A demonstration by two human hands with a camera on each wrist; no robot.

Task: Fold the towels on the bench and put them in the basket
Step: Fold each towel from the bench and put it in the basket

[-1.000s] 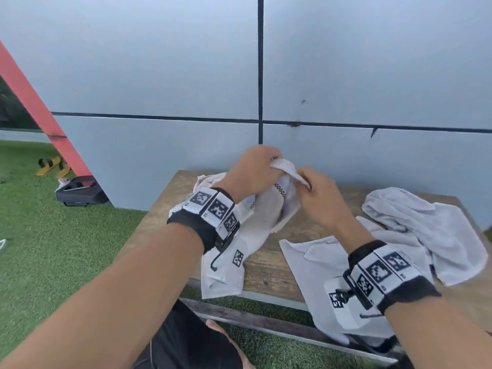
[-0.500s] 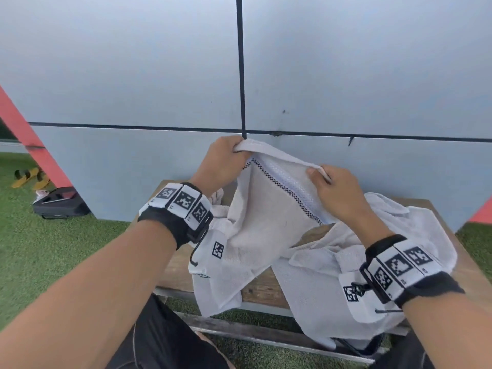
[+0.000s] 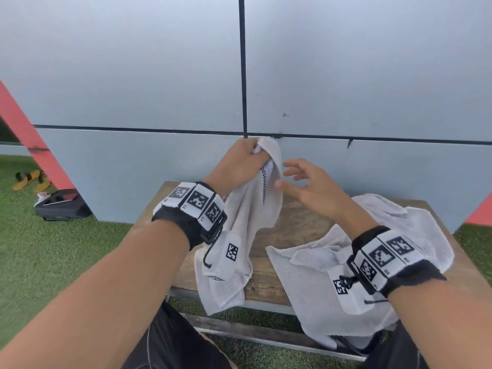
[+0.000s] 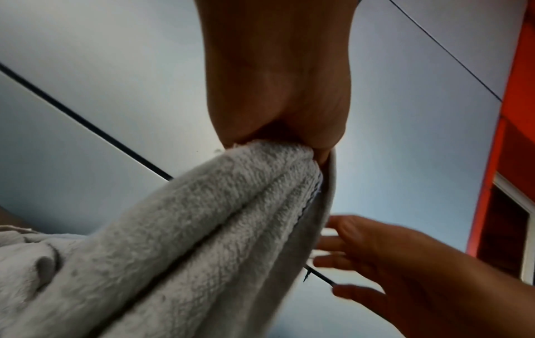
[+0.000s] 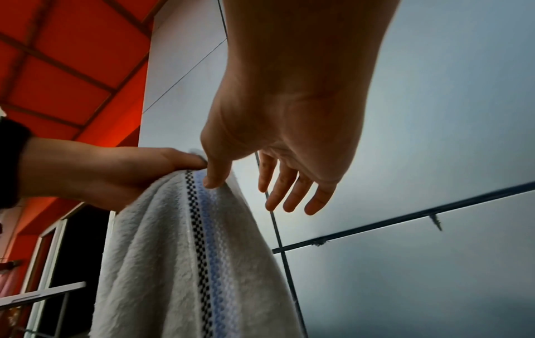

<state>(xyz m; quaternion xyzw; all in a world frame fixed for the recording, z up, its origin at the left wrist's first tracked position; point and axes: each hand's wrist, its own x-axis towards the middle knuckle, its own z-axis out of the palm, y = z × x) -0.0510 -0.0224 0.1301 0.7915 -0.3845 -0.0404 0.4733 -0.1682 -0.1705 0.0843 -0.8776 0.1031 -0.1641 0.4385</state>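
Observation:
A white towel (image 3: 253,209) with a checkered black and blue stripe hangs bunched above the wooden bench (image 3: 292,227). My left hand (image 3: 239,163) grips its top edge (image 4: 275,155), holding it up in front of the grey wall. My right hand (image 3: 303,182) hovers just right of the towel (image 5: 179,251) with fingers (image 5: 289,194) spread and holding nothing; its thumb lies at the striped edge. More white towels (image 3: 314,283) lie crumpled on the right half of the bench, one draped over the front edge. No basket is in view.
A grey panelled wall (image 3: 346,75) stands right behind the bench. Green turf (image 3: 53,249) surrounds it. A black bag (image 3: 62,206) and yellow sandals (image 3: 29,178) lie on the turf at left. Red beams (image 3: 29,137) lean at both sides.
My right hand let go of the towel's top edge and opened. The towel, spread between both hands half a second ago, now hangs bunched from my left hand alone.

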